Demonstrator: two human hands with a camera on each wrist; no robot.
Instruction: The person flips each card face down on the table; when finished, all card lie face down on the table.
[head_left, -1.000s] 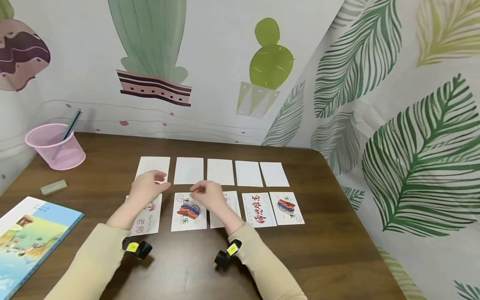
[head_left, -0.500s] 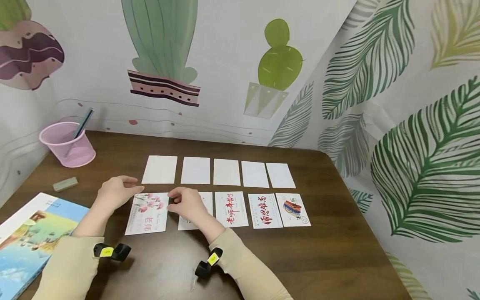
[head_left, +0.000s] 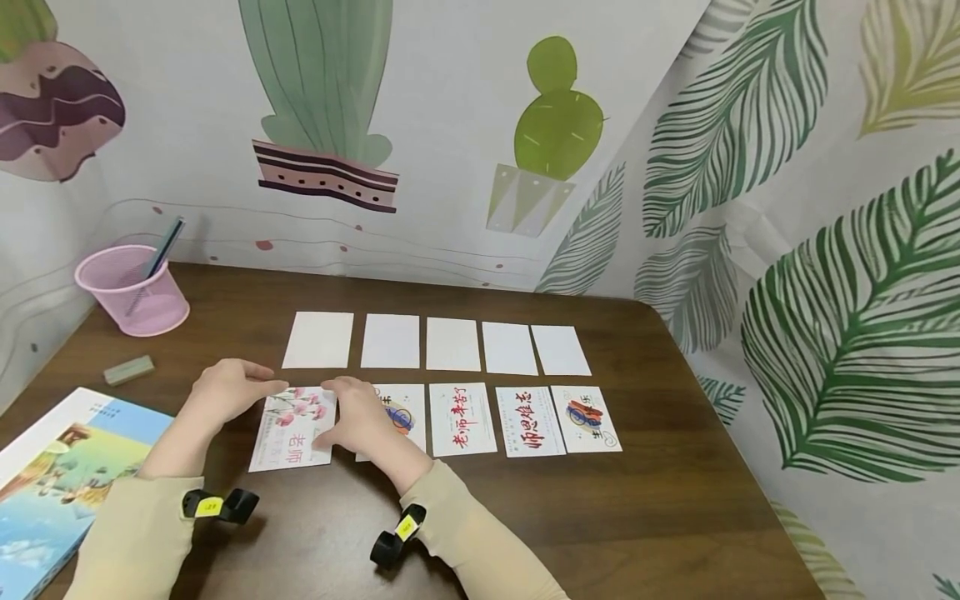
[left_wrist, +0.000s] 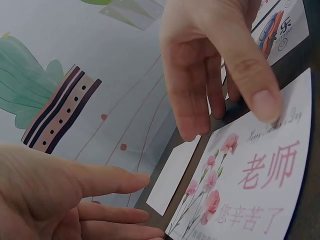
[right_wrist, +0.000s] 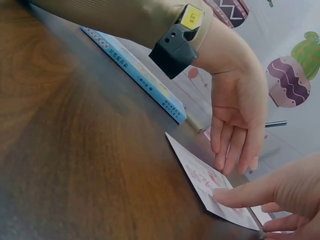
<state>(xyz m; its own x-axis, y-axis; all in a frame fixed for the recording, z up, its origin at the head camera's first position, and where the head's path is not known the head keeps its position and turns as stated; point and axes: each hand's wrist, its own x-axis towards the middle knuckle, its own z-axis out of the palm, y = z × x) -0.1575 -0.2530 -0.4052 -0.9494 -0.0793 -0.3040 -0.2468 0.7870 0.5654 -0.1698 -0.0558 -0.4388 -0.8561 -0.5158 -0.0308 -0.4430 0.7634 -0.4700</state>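
Observation:
A greeting card with pink carnations and red characters (head_left: pixel 292 429) lies at the left end of the front row. My left hand (head_left: pixel 228 392) is at its upper left corner, fingers extended; contact is unclear. My right hand (head_left: pixel 363 417) is at the card's right side, its thumb (right_wrist: pixel 230 196) over the face near the edge and its other fingers beyond the edge. Whether the thumb touches the card I cannot tell. Under the right hand, a card with a blue and orange drawing (head_left: pixel 401 421) is partly hidden.
Right of the hands lie two red-lettered cards (head_left: pixel 462 421) (head_left: pixel 530 422) and another drawing card (head_left: pixel 587 419). Several blank white cards (head_left: pixel 390 342) form a row behind. At left are a pink mesh pen cup (head_left: pixel 135 292), a small greenish block (head_left: pixel 128 370) and a book (head_left: pixel 67 475).
My left hand has moved left off the carnation card to its corner. My right hand has moved left from the other cards to its right edge, thumb spreading. The head view has shifted.

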